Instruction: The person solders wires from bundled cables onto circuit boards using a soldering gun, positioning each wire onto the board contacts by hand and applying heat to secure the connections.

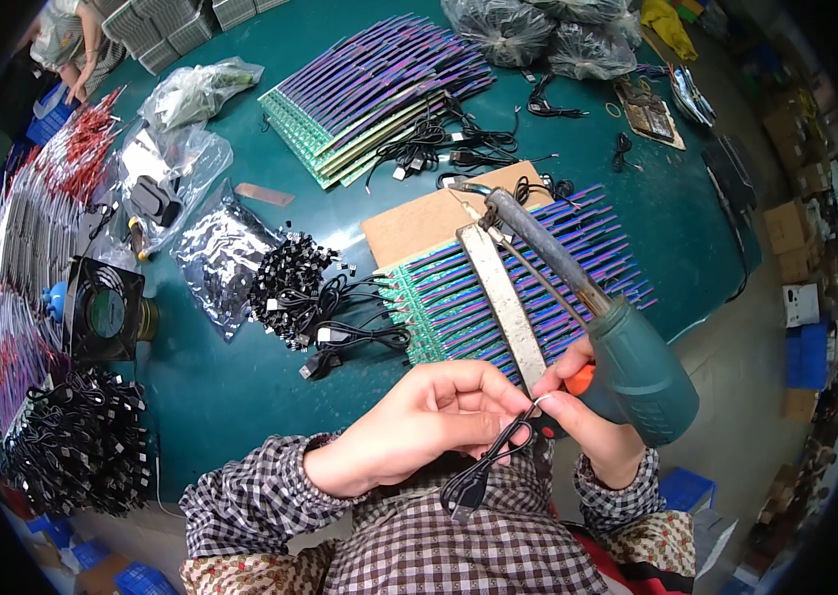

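Observation:
My left hand (pixel 434 421) is closed, its thumb and fingers pinching a coiled black USB cable (pixel 473 481) just above my lap. The bundle hangs below the fingers. The thumb and forefinger of my right hand (pixel 592 426) meet at the pale, thin end of that cable. Also in my right hand is a soldering gun (pixel 642 372) with a green body and an orange trigger; the other fingers' grip is partly hidden behind it. Its grey metal tube (pixel 543 243) slants up and left over a green circuit board panel (pixel 419 322) with rows of blue and pink wires.
A brown board (pixel 399 233) lies partly beneath the panel. Stacked wired panels (pixel 369 94) sit farther back. Black connectors (pixel 290 283) and cables are left of the panel. A square fan (pixel 105 309) and a large cable bundle (pixel 77 441) stand at the left. Another person (pixel 77 45) is far left.

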Demonstrator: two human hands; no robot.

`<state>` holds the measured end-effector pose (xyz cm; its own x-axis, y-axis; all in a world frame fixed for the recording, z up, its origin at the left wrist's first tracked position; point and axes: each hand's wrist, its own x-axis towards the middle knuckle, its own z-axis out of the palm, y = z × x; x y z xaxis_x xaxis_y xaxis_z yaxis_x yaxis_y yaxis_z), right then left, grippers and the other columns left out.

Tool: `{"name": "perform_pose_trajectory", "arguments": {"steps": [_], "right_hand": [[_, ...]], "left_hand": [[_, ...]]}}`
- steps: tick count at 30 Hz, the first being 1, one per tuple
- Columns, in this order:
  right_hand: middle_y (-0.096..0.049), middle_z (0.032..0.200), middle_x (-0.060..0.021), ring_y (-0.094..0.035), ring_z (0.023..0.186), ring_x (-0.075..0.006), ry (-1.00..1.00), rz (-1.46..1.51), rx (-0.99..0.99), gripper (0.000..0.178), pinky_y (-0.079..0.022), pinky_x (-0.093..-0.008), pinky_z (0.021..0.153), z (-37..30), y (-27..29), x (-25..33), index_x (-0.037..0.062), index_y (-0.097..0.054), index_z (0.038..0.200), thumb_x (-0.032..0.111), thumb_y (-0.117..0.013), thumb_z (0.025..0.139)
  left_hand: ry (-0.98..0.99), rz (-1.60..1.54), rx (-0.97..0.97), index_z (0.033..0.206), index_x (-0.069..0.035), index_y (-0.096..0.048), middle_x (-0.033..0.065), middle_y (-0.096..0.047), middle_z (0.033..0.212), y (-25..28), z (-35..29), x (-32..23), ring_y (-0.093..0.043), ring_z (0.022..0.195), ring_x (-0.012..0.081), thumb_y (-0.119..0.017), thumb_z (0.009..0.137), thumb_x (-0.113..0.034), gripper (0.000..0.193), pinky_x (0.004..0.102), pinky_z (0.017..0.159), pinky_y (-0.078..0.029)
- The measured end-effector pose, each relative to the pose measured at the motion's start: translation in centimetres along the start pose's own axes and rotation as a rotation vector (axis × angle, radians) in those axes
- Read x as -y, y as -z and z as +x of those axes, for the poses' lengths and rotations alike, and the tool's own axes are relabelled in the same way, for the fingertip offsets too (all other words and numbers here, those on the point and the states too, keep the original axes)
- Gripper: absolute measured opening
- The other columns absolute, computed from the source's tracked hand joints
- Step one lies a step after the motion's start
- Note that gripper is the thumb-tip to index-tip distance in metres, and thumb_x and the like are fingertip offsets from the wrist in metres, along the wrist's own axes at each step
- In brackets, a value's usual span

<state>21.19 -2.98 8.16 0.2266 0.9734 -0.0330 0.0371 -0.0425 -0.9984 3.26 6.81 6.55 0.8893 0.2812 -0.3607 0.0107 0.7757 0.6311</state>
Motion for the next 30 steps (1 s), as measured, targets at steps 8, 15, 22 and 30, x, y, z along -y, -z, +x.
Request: {"name": "perform_pose_trajectory", "arguments": {"steps": [8, 15, 22, 30], "right_hand": [[-0.058, 0.086, -0.0089, -0.063, 0.08, -0.0164, -0.044, 0.034, -0.028, 0.03, -0.053, -0.0291, 0.072, -0.6, -2.2, -0.2, 0.0016, -0.05, 0.099, -0.014, -0.063, 0.076], [-0.057, 0.085, -0.0087, -0.064, 0.08, -0.0174, -0.009, 0.03, -0.053, 0.028, -0.055, -0.0289, 0.072, -0.2, -3.5, -0.6, 0.0005, -0.049, 0.097, -0.017, -0.06, 0.077], [-0.059, 0.091, -0.01, -0.065, 0.081, -0.0154, -0.055, 0.018, -0.087, 0.028, -0.054, -0.0261, 0.072, -1.0, -2.9, -1.9, -0.0015, -0.051, 0.102, -0.012, -0.064, 0.079], [-0.063, 0.087, -0.0066, -0.064, 0.078, -0.0139, -0.144, -0.242, -0.002, 0.033, -0.051, -0.0264, 0.07, -2.8, -2.0, -2.3, -0.0002, -0.055, 0.101, -0.005, -0.074, 0.074]], "left_hand": [[0.179, -0.319, 0.054, 0.11, 0.004, -0.057, 0.0166, -0.065, 0.101, 1.7, -1.2, 0.5, -0.065, 0.084, 0.0165, -0.057, 0.092, -0.005, 0.02, 0.0267, 0.075, -0.054], [-0.433, 0.545, -0.296, 0.104, 0.007, -0.057, 0.0112, -0.065, 0.092, -0.1, -2.4, 1.6, -0.066, 0.082, 0.0127, -0.063, 0.087, 0.003, 0.018, 0.0226, 0.067, -0.056], [-0.787, 1.012, -0.359, 0.093, 0.003, -0.063, 0.0121, -0.067, 0.082, 0.6, -1.6, 2.3, -0.066, 0.065, 0.0158, -0.068, 0.083, 0.0, 0.012, 0.0264, 0.056, -0.052], [-0.375, 0.251, -0.32, 0.098, 0.006, -0.055, 0.0095, -0.064, 0.085, 0.0, -2.0, 2.5, -0.06, 0.065, 0.0071, -0.057, 0.093, -0.003, 0.01, 0.0186, 0.053, -0.049]]}}
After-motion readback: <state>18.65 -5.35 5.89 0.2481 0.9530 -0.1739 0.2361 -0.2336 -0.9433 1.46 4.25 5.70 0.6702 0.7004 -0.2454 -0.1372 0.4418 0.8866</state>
